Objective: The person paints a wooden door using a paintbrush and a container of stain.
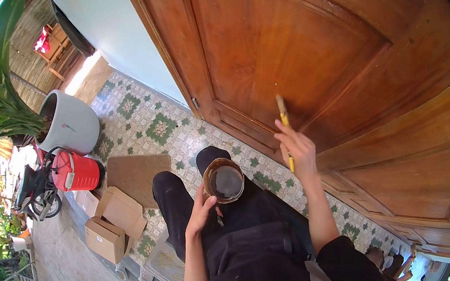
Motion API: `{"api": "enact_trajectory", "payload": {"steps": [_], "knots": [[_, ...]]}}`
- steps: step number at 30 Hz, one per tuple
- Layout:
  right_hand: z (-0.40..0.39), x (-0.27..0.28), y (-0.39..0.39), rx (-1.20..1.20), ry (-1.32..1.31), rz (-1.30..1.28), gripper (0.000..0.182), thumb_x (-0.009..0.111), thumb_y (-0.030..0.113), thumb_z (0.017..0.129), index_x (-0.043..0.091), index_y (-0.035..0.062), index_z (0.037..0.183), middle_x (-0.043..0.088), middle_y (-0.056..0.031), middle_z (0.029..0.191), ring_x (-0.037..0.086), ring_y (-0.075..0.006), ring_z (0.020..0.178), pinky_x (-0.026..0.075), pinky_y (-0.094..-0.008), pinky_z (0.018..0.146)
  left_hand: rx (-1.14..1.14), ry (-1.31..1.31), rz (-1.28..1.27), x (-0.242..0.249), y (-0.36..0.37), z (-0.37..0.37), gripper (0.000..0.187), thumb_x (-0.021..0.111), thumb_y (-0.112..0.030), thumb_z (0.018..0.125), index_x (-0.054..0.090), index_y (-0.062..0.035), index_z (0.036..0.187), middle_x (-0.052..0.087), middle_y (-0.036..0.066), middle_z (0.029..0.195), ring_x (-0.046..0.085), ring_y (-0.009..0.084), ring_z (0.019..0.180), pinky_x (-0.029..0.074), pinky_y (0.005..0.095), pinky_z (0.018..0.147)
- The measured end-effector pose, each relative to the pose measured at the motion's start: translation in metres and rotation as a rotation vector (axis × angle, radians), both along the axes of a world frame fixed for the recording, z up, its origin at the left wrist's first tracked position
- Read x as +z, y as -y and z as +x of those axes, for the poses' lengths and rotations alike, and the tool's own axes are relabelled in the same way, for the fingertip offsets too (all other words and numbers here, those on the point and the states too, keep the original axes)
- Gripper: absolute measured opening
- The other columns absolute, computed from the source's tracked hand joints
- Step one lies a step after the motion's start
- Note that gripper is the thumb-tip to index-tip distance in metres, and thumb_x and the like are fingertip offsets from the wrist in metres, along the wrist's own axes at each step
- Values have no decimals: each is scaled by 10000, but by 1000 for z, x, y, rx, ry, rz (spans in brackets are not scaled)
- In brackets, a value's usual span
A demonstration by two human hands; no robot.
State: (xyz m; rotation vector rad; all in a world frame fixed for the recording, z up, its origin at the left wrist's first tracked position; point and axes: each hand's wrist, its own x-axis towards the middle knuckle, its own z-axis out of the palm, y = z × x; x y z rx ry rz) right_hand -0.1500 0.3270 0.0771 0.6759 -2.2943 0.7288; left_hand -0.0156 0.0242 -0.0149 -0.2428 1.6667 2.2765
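My right hand is closed around the yellow handle of a paintbrush. The bristles point up at the brown wooden door, overlapping its lower panel in this view. In my left hand is a round bowl with a rough brown rim and dark liquid inside. My thumb rests on the near side of its rim, and the other fingers are partly hidden beneath. The bowl is held over my dark-trousered legs.
A red jug and a grey plant pot stand left. Nearby are an opened cardboard box and flat cardboard on the patterned tile floor. A motorbike is behind. Another person is at far right.
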Motion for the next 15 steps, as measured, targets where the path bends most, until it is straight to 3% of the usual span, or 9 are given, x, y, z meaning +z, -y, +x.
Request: {"api": "enact_trajectory", "payload": {"steps": [1, 3, 6, 12, 15], "knots": [[-1, 21, 2, -2, 4, 2, 217, 720, -45, 723, 683, 14, 928, 701, -109, 1226, 689, -286, 774, 561, -362, 690, 7, -10, -2, 2, -1, 0, 826, 651, -310, 961, 183, -27, 1580, 616, 158, 1085, 622, 193, 747, 547, 307, 630], [-7, 52, 7, -41, -299, -25, 227, 730, -76, 687, 686, 5, 894, 716, -129, 1185, 686, -268, 735, 552, -335, 643, 15, -21, -3, 3, -2, -2, 826, 650, -310, 961, 182, -24, 1579, 619, 158, 1082, 622, 193, 729, 547, 306, 629], [-15, 61, 16, -70, -361, -133, 219, 730, -81, 671, 686, 4, 868, 729, -135, 1115, 683, -261, 710, 546, -327, 615, 8, -24, -16, 3, -1, -2, 830, 652, -311, 959, 182, -19, 1577, 622, 156, 1072, 620, 193, 703, 547, 307, 629], [-21, 9, 34, -47, -216, -42, 198, 721, -38, 711, 663, 7, 895, 714, -114, 1060, 681, -269, 741, 548, -351, 666, 37, -7, -18, 7, -1, -1, 827, 658, -311, 955, 191, -29, 1576, 620, 145, 1049, 618, 191, 696, 550, 313, 631], [-21, -36, 36, -9, -19, 57, 174, 714, 0, 755, 660, 12, 920, 707, -120, 1084, 697, -290, 813, 556, -381, 731, 20, -4, -21, 8, -1, -2, 826, 664, -310, 954, 196, -34, 1576, 615, 146, 1061, 619, 192, 712, 549, 313, 628]]}}
